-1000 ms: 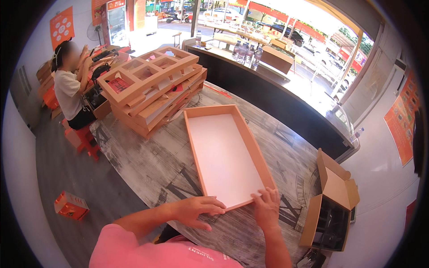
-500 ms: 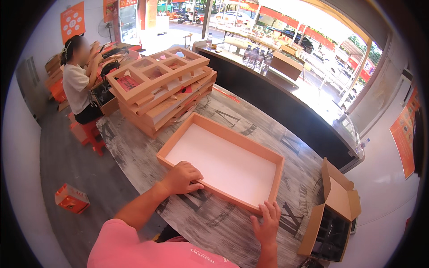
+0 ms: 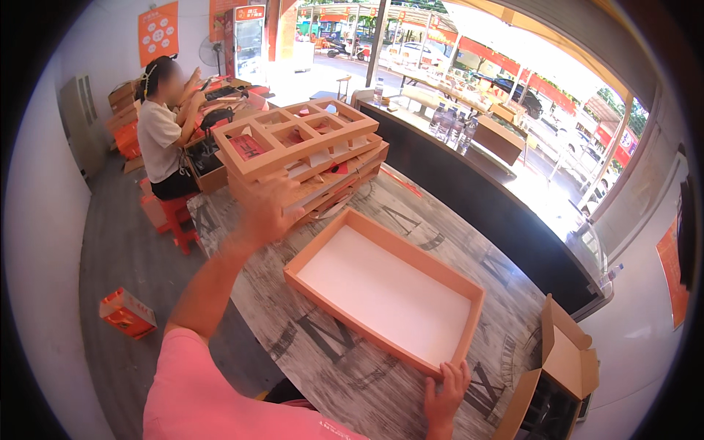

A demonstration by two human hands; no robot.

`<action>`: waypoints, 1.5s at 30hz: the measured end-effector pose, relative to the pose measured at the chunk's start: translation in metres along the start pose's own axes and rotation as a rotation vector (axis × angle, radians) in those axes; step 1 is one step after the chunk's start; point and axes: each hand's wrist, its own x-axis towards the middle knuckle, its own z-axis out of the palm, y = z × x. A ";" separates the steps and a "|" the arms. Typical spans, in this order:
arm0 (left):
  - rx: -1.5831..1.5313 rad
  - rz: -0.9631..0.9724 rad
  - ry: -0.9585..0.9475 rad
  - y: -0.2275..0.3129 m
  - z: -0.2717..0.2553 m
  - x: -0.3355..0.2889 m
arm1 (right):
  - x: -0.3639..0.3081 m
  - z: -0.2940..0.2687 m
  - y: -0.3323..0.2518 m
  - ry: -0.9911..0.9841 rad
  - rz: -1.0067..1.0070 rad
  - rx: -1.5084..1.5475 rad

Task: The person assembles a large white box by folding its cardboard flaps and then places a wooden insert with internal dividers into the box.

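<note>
A shallow orange cardboard box [image 3: 396,260] with a white bottom lies open side up on the table in front of me. My right hand [image 3: 446,392] rests at its near right corner, fingers apart and touching the rim. Beyond the box's left end, my left hand [image 3: 265,209] is raised at the near side of a stack of orange cardboard trays [image 3: 293,150]. It is somewhat blurred; its thumb stands apart from the fingers, and nothing shows in it. Whether its fingertips touch the stack I cannot tell. The top tray has several window-like compartments with red and pale pieces showing in them.
An opened brown carton [image 3: 539,403] with dark contents stands at the table's right end. A dark-fronted counter [image 3: 477,198] borders the far side, with bottles [image 3: 447,125] on it. A person [image 3: 163,128] sits at the left beyond the stack. An orange paper bag [image 3: 127,313] stands on the floor.
My left hand has let go of the box's near edge and moved up and forward to the stack. My right hand stays at the box's corner. The whole view has shifted slightly.
</note>
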 end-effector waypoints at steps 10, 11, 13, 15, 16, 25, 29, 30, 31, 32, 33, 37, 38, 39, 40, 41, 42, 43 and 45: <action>0.403 -0.456 -0.422 -0.094 0.019 0.080 | -0.002 0.005 0.007 0.032 -0.014 -0.001; 0.397 -0.475 -0.457 -0.091 0.021 0.083 | -0.002 0.005 0.008 0.034 -0.017 -0.001; 0.344 -0.491 -0.461 -0.087 0.024 0.085 | -0.001 0.003 0.006 0.039 -0.011 0.010; 0.308 -0.480 -0.438 -0.088 0.023 0.085 | -0.001 0.003 0.006 0.041 -0.013 0.015; 0.298 -0.461 -0.414 -0.091 0.023 0.084 | -0.001 0.003 0.006 0.041 -0.017 0.015; 0.274 -0.191 -0.068 -0.077 -0.028 0.078 | 0.001 0.003 0.003 0.055 -0.014 0.023; 0.260 0.014 0.029 -0.045 -0.051 0.077 | 0.005 0.000 0.000 0.058 -0.016 0.020; 0.226 0.053 0.025 -0.033 -0.054 0.077 | 0.006 -0.002 0.001 0.067 -0.027 0.025; 0.179 0.122 0.020 -0.019 -0.054 0.076 | 0.003 -0.003 0.004 0.072 -0.023 0.026; 0.126 0.193 0.016 -0.007 -0.053 0.077 | 0.002 -0.004 0.007 0.079 -0.015 0.022; 0.064 0.261 -0.010 0.008 -0.050 0.070 | 0.000 -0.003 0.009 0.086 -0.004 0.030; -0.076 0.398 -0.239 0.039 -0.040 0.037 | 0.001 0.002 0.018 0.118 0.030 0.041; -0.078 0.427 -0.287 0.044 -0.047 0.025 | 0.007 0.004 0.018 0.128 0.016 0.056; -0.076 0.445 -0.336 0.048 -0.055 0.010 | 0.009 0.006 0.015 0.129 -0.006 0.076; -0.119 0.453 -0.424 0.056 -0.053 0.005 | 0.007 0.005 0.018 0.152 0.010 0.084; -0.157 0.458 -0.512 0.064 -0.052 0.000 | 0.004 0.005 0.021 0.172 0.022 0.094; -0.185 0.454 -0.601 0.070 -0.051 -0.005 | 0.005 0.006 0.022 0.188 0.024 0.113; -0.225 0.449 -0.625 0.075 -0.050 -0.008 | 0.004 0.006 0.022 0.194 0.048 0.121; -0.303 0.441 -0.672 0.084 -0.044 -0.012 | 0.003 0.006 0.022 0.208 0.097 0.138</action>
